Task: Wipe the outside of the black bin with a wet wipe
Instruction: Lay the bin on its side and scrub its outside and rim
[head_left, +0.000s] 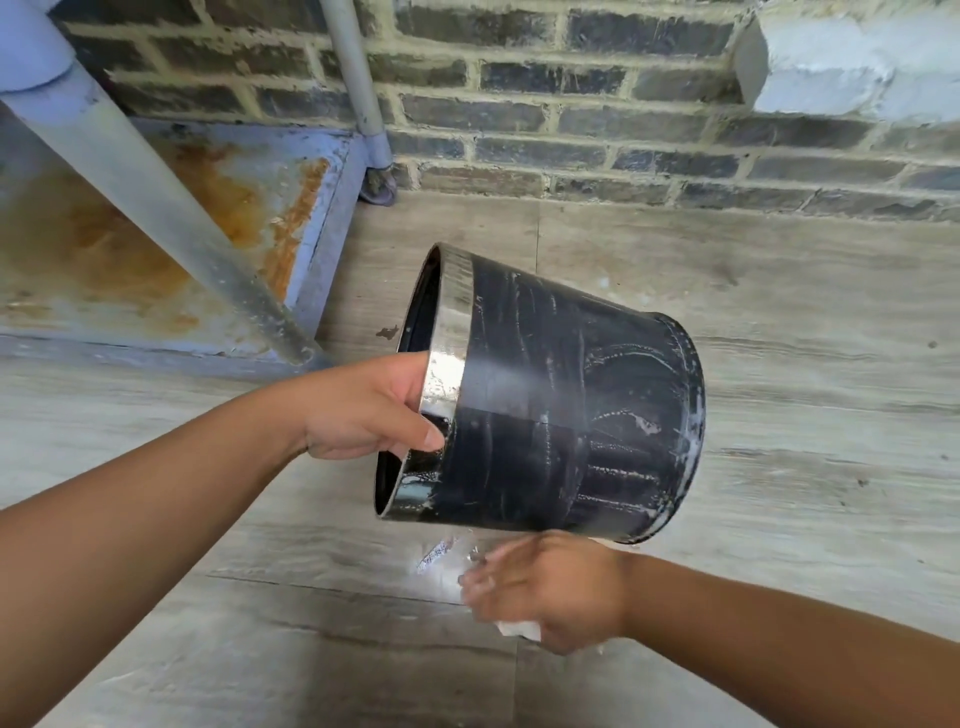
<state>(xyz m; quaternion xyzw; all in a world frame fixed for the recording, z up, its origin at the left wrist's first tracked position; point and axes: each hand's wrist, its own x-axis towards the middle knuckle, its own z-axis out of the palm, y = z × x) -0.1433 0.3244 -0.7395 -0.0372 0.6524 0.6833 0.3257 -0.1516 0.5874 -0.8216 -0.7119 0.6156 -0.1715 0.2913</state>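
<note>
A black bin (561, 405) with a shiny metal rim band is held in the air on its side, its mouth to the left and its base to the right. Wet streaks and white foam cover its wall. My left hand (363, 410) grips the rim, thumb outside and fingers inside the mouth. Just below the bin's lower side, apart from it, my right hand (540, 587) is blurred and holds a white wet wipe (519, 630), which shows under the palm.
A grey wood-look floor (779, 312) lies under the bin, with a wet patch (436, 556) beneath it. A brick wall (571, 130) runs along the back. At the left stand a rusty metal platform (156, 234) and two grey pipes (171, 208).
</note>
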